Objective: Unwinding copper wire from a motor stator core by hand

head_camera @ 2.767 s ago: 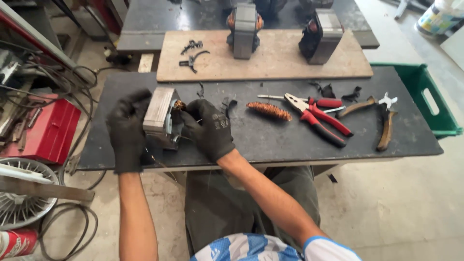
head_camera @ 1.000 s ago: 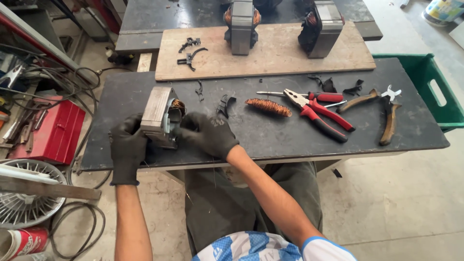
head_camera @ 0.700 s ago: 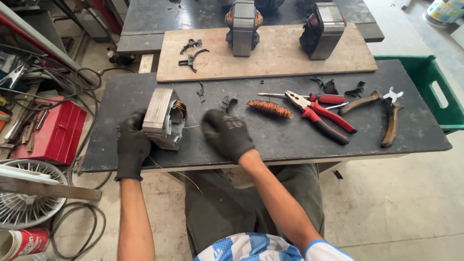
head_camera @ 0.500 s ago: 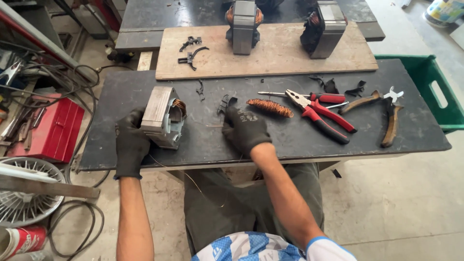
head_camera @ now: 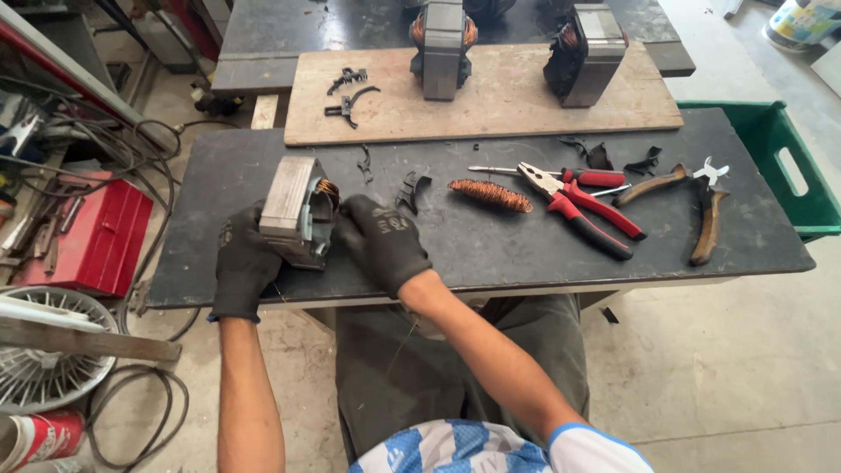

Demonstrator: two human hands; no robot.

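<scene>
Near the front edge: gloved hands on a motor core

Across the dark, matte tabletop (head_camera: 491, 254) lies a pale wooden board (head_camera: 491, 101) carrying two more block-shaped motor cores with copper windings. Beside the tabletop's right end stands one green plastic crate (head_camera: 788, 166); to its left sits a red metal toolbox (head_camera: 96, 241).

One grey laminated steel motor core (head_camera: 293, 210), boxy with copper wire showing at its end, stands near the front left edge. The left hand (head_camera: 241, 263), in a black knit glove, wraps its fingers round the core's near side. The right hand (head_camera: 385, 241), likewise gloved, has its fingers curled against the core's right face; whether they grip it cannot be told.

Further right lie red-handled pliers (head_camera: 583, 206) and a spindle-shaped copper wire bundle (head_camera: 491, 194).
</scene>
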